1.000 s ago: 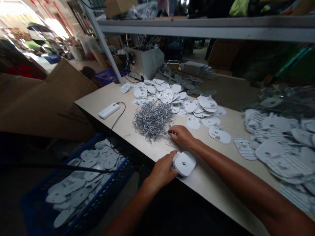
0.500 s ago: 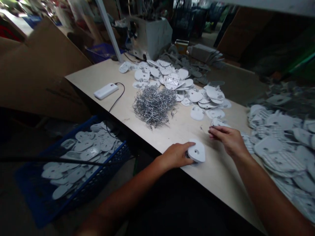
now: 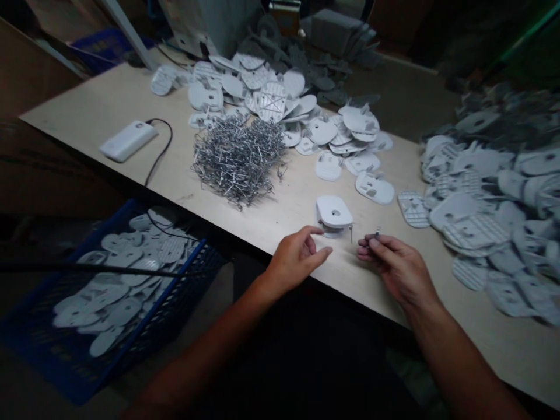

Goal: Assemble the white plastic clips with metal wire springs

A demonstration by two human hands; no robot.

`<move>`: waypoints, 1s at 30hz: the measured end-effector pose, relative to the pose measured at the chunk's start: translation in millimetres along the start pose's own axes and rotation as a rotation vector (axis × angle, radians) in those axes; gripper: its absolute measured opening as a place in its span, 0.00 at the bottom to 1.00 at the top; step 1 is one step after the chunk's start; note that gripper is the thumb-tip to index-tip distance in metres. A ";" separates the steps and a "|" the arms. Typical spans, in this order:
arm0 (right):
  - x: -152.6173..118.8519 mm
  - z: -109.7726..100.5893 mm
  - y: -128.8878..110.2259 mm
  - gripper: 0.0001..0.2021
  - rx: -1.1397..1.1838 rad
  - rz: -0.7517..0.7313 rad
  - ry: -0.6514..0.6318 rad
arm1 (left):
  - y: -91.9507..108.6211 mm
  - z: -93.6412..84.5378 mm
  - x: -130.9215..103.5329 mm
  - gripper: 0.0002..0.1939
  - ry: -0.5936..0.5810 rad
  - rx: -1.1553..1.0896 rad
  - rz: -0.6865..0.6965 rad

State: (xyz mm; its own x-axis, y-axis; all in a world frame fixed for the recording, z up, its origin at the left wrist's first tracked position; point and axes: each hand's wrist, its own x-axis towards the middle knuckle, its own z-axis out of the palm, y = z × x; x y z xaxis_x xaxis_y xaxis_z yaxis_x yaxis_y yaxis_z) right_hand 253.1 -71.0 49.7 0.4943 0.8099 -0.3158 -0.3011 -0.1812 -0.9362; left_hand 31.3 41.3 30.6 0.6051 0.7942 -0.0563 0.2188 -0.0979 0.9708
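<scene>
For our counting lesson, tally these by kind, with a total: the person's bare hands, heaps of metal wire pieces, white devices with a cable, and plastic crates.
Bare hands: 2 (left hand, right hand)
Wire heap: 1
White device: 1
Plastic crates: 2 (blue crate, purplish crate)
Total: 6

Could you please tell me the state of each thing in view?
Left hand: open, holding nothing
Right hand: pinching a metal part
Near piece: on the table, holed face up
Metal heap: tangled
White box: lying flat, plugged in
Crate: open-topped, holding white plates
Table plates: piled, overlapping
</scene>
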 end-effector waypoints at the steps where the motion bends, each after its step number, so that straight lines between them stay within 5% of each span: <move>1: -2.9 3.8 2.4 0.19 0.011 0.013 -0.024 | 0.6 4.4 -6.4 0.22 -0.071 -0.041 -0.024; 4: -8.5 13.3 8.4 0.20 0.050 0.053 -0.067 | 1.8 18.7 -12.6 0.23 -0.159 -0.140 -0.082; 13: -9.8 20.1 23.3 0.21 0.077 0.179 -0.161 | -6.5 27.3 -6.2 0.16 -0.094 -0.275 -0.120; 30: 20.4 21.3 29.6 0.29 -0.152 0.074 -0.163 | -12.8 8.7 9.0 0.06 -0.004 0.253 0.064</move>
State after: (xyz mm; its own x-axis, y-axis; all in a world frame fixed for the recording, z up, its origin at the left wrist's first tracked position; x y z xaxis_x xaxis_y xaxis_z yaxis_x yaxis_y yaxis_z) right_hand 236.9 -47.9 18.9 0.3335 0.8686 -0.3666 -0.1989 -0.3152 -0.9279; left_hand 40.6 44.5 15.6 0.6271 0.7789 0.0019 0.3641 -0.2953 0.8833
